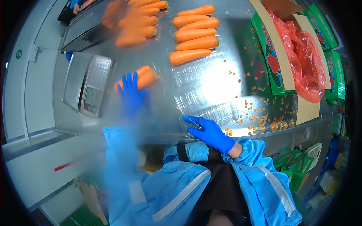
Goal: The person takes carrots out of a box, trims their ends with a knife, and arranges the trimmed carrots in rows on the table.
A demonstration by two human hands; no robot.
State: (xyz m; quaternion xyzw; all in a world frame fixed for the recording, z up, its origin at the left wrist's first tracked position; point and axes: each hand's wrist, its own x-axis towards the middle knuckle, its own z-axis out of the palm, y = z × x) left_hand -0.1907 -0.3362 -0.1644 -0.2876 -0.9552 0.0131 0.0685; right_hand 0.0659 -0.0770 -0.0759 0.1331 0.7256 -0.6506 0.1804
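My left hand (131, 94), in a blue glove, has its fingers spread over the near end of some carrots (146, 78) lying in a clear tray. My right hand (211, 133), gloved in blue too, is closed around a thin knife (193, 121) whose tip points up and left. Under and beside the right hand are clear plastic trays (222, 113) with no carrots in them. Farther back, a column of several carrots (196, 35) lies side by side in trays. Another group of carrots (139, 22) at the upper left is partly blurred.
A weighing scale (95, 86) stands at the left. At the right is an open carton (277, 56) with a red plastic bag (307, 56). Orange trimmings (264, 121) are scattered on the metal table (158, 120). More green boxes (335, 75) stand beyond; another person's hand (76, 8) shows upper left.
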